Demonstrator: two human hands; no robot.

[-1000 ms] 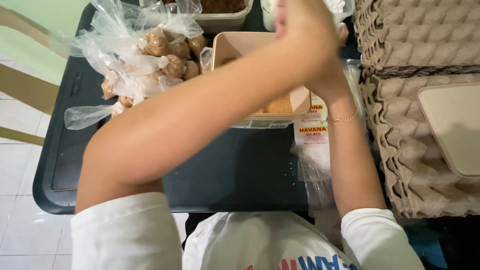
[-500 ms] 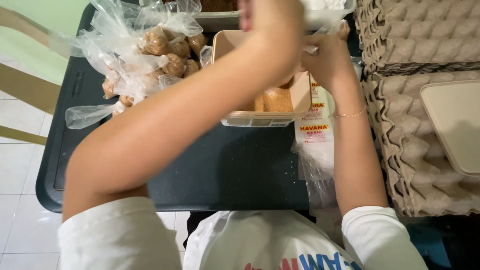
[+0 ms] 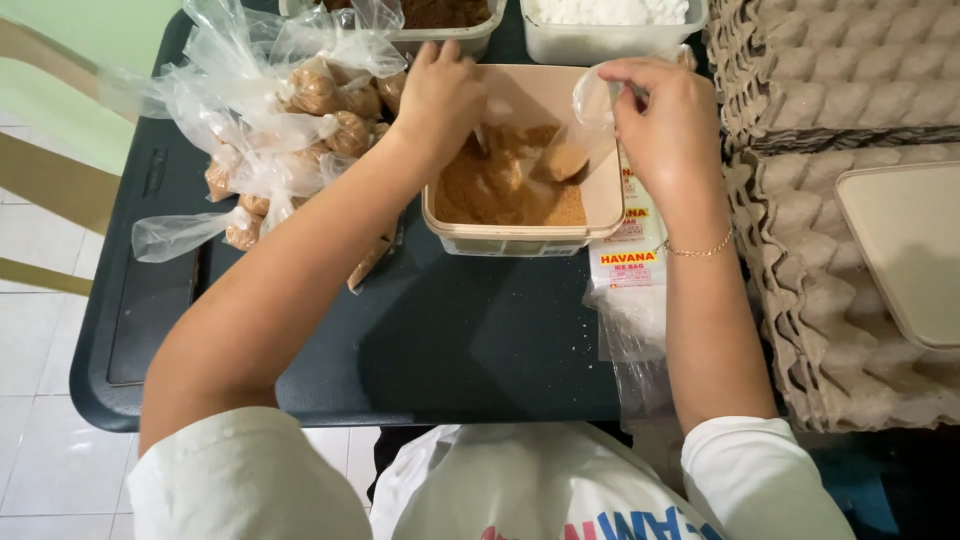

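Clear plastic, pinched tight: the right hand point(image 3: 665, 125) has its fingers pressed together on the mouth of a small clear bag point(image 3: 580, 130), holding it open over the beige tub point(image 3: 520, 235), with a lump of brown sugar already sitting in the bag's bottom. Across from it the left hand point(image 3: 440, 95) is down inside the same tub, fingers curled around something that looks like a small scoop handle; what exactly it grips is hidden by the hand itself. Brown sugar point(image 3: 500, 190) fills the tub's near half, heaped against the near wall. The tub sits at the middle of the dark table point(image 3: 460, 340). Just right of it, under the right wrist, lies a flat stack of empty bags with a red and yellow label point(image 3: 628, 280). To the far left, a pile of filled, tied bags of brown sugar point(image 3: 300, 120) rests on the table, clear tails sticking out. At the far edge are two more containers, one with dark brown contents point(image 3: 440, 20), one with white point(image 3: 605, 25). Grey egg trays point(image 3: 820, 290) are stacked on the right, a beige lid point(image 3: 905, 250) lying on top.
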